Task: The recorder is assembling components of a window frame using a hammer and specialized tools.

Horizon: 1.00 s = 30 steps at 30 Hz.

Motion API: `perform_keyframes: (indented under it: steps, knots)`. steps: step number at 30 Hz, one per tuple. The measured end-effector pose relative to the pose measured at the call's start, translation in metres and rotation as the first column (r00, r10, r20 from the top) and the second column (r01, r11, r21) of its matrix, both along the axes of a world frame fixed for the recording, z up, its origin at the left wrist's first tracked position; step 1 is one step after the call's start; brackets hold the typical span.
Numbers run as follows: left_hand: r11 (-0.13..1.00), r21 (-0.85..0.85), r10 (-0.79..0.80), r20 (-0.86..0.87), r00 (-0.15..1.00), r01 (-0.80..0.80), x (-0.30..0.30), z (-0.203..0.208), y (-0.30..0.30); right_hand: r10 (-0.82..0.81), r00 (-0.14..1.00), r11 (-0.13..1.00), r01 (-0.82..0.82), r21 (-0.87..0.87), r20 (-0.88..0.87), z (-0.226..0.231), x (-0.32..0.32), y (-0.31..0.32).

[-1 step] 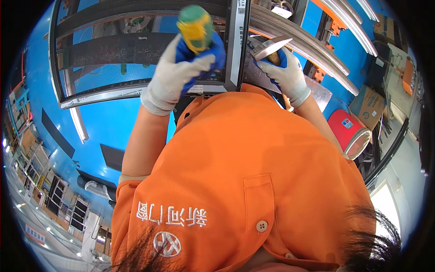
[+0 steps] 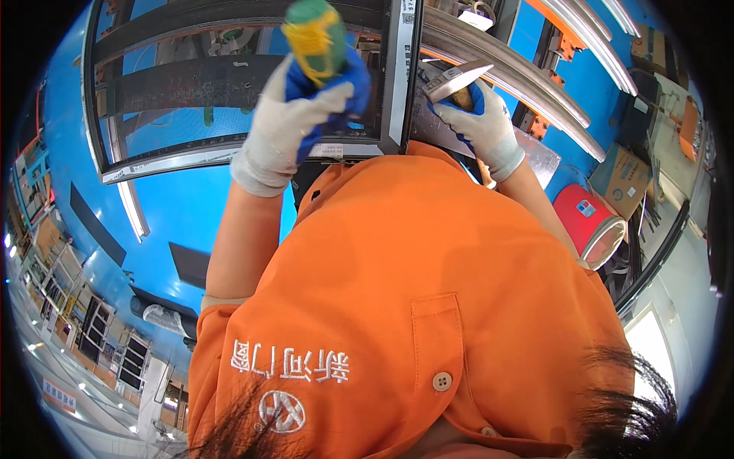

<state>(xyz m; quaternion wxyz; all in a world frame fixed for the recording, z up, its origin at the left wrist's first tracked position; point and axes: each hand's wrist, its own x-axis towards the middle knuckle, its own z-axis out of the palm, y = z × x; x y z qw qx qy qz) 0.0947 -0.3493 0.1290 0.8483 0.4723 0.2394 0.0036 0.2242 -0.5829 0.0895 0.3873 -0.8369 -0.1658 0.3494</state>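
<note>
My left hand [image 2: 302, 115], in a white and blue glove, is closed around a green thing wrapped with yellow [image 2: 315, 42]. It has a rounded top and is blurred; its kind I cannot make out. That hand is raised over a black-edged frame [image 2: 396, 84], near its lower right corner. In my right hand [image 2: 485, 126], gloved alike, is a hammer [image 2: 457, 80] with a tapered metal head and a wooden handle that shows below the fist. It is held just right of the frame.
Long metal profiles [image 2: 520, 80] lie to the right on a blue surface [image 2: 191, 206]. A red cylindrical container [image 2: 577, 214] and a cardboard box [image 2: 621, 180] stand at the right. Dark flat strips [image 2: 95, 226] lie at the left.
My left hand has moved a little up and to the left with the green and yellow thing. The right hand and the hammer look unmoved.
</note>
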Motion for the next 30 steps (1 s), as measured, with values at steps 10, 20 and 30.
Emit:
perform_keyframes:
  steps: [10,20,30]
  knots:
    - [0.015,0.867,-0.125,-0.492,0.861,0.498,-0.001,-0.013,0.015,0.010,1.000,0.998,-0.012,0.068,0.026,-0.010,-0.003,0.003]
    - [-0.337,0.609,-0.006,-0.764,0.646,0.718,0.010,-0.015,0.005,-0.137,0.989,0.987,0.141,0.081,-0.055,-0.005,-0.013,-0.005]
    - [-0.343,0.620,-0.046,-0.761,0.647,0.705,0.024,-0.016,-0.010,-0.163,0.982,0.984,0.169,0.057,-0.091,0.007,-0.034,0.011]
